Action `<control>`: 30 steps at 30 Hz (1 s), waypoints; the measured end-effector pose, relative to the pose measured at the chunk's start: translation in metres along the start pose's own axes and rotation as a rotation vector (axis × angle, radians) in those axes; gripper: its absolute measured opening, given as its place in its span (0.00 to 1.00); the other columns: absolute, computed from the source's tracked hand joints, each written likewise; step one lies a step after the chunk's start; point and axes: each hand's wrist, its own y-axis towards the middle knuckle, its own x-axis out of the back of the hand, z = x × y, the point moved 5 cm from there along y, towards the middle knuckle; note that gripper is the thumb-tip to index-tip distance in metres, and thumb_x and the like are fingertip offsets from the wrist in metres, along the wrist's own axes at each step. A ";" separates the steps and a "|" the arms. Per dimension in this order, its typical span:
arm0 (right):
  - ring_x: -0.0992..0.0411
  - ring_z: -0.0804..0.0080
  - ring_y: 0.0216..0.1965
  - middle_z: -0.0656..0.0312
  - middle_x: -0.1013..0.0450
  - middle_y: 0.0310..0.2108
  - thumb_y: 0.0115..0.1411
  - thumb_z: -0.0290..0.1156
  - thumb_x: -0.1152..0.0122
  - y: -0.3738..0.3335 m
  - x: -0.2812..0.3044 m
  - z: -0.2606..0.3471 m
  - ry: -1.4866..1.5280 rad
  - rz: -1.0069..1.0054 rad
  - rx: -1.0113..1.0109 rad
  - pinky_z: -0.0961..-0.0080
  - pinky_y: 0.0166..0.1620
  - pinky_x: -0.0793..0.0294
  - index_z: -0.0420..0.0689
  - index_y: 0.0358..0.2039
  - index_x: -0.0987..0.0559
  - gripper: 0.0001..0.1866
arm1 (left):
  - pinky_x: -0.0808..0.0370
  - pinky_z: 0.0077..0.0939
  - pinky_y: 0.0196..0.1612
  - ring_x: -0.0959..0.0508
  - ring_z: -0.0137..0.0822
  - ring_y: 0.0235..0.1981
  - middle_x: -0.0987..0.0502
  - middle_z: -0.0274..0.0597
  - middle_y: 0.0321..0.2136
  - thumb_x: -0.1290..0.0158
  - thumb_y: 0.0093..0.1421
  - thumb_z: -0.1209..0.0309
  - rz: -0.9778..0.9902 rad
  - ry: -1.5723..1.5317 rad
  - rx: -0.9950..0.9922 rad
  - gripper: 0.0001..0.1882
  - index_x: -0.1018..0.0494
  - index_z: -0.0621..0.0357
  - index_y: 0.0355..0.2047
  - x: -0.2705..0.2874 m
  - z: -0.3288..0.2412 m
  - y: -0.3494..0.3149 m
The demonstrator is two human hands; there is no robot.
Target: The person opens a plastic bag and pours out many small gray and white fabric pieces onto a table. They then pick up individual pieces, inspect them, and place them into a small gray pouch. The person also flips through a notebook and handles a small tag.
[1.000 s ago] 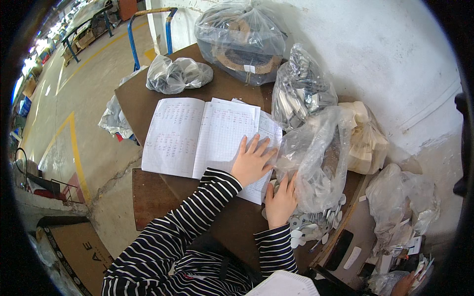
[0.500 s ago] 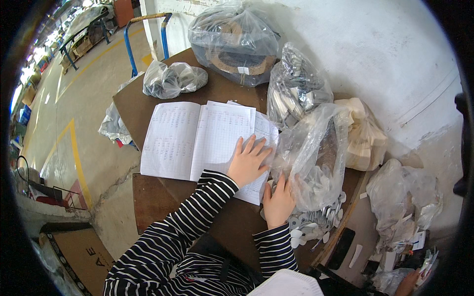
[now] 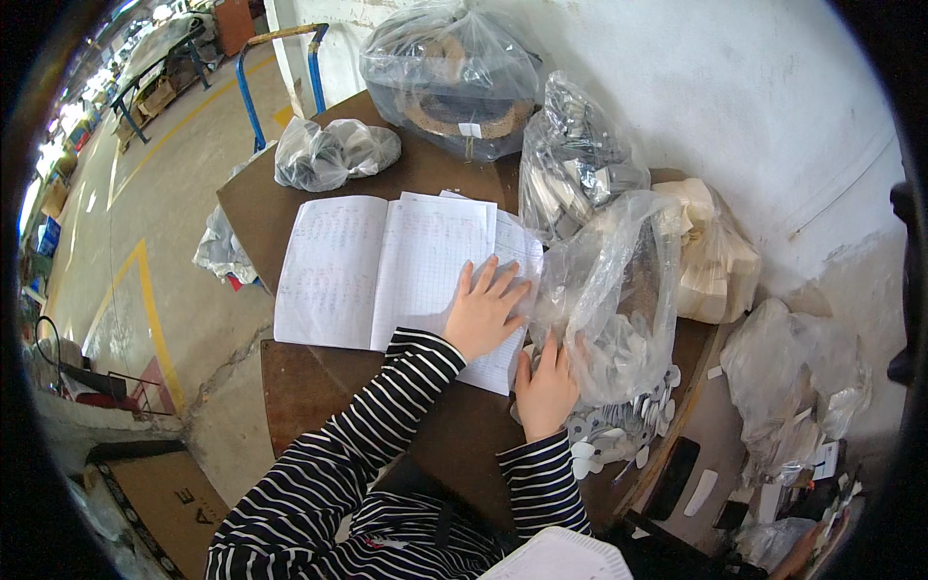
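An open notebook (image 3: 333, 275) with handwritten grid pages lies on the brown table, loose sheets (image 3: 522, 253) tucked at its right side. My left hand (image 3: 483, 311) rests on the right-hand page and sheets, palm down with fingers spread. Just right of it, my right hand (image 3: 547, 391) touches the edge of a clear plastic bag (image 3: 619, 290), its fingers stretched out and partly apart. Small flat grey and white pieces (image 3: 619, 435) lie heaped beside that hand, and more show through the bag. The right fingertips are partly hidden against the plastic.
Behind the notebook stand a large clear bag with brown ring-like parts (image 3: 454, 97) and a smaller knotted bag (image 3: 333, 155). Further bags (image 3: 580, 164) line the wall side. A bag of pale pieces (image 3: 710, 251) sits right. A cardboard box (image 3: 159, 503) is on the floor, lower left.
The whole view has shifted slightly. Both hands keep nearly the same places on the sheets and by the bag.
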 end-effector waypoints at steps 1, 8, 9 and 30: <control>0.38 0.37 0.63 0.36 0.33 0.59 0.61 0.41 0.39 0.000 0.001 0.001 -0.008 -0.003 -0.006 0.47 0.66 0.43 0.42 0.64 0.33 0.33 | 0.54 0.66 0.69 0.44 0.54 0.69 0.36 0.44 0.66 0.43 0.59 0.54 -0.003 -0.002 -0.001 0.30 0.31 0.44 0.61 0.000 0.000 -0.002; 0.37 0.36 0.63 0.36 0.32 0.58 0.61 0.40 0.39 0.001 0.001 0.000 0.006 -0.019 0.014 0.49 0.65 0.40 0.42 0.64 0.32 0.32 | 0.54 0.66 0.69 0.43 0.53 0.69 0.36 0.44 0.66 0.43 0.59 0.54 -0.016 0.001 -0.007 0.30 0.30 0.45 0.61 0.000 0.001 -0.001; 0.37 0.36 0.63 0.36 0.32 0.58 0.61 0.40 0.39 0.000 0.000 0.000 0.009 -0.024 0.015 0.49 0.65 0.40 0.42 0.64 0.32 0.32 | 0.54 0.65 0.69 0.43 0.53 0.69 0.36 0.44 0.66 0.43 0.59 0.54 -0.012 -0.002 -0.006 0.29 0.30 0.45 0.61 0.000 0.001 -0.002; 0.39 0.36 0.63 0.36 0.34 0.60 0.61 0.40 0.39 0.002 0.002 0.001 0.020 -0.023 0.019 0.47 0.66 0.42 0.42 0.63 0.31 0.32 | 0.53 0.64 0.70 0.45 0.52 0.70 0.38 0.42 0.67 0.43 0.59 0.55 0.046 0.005 0.008 0.31 0.32 0.43 0.63 0.002 0.000 -0.001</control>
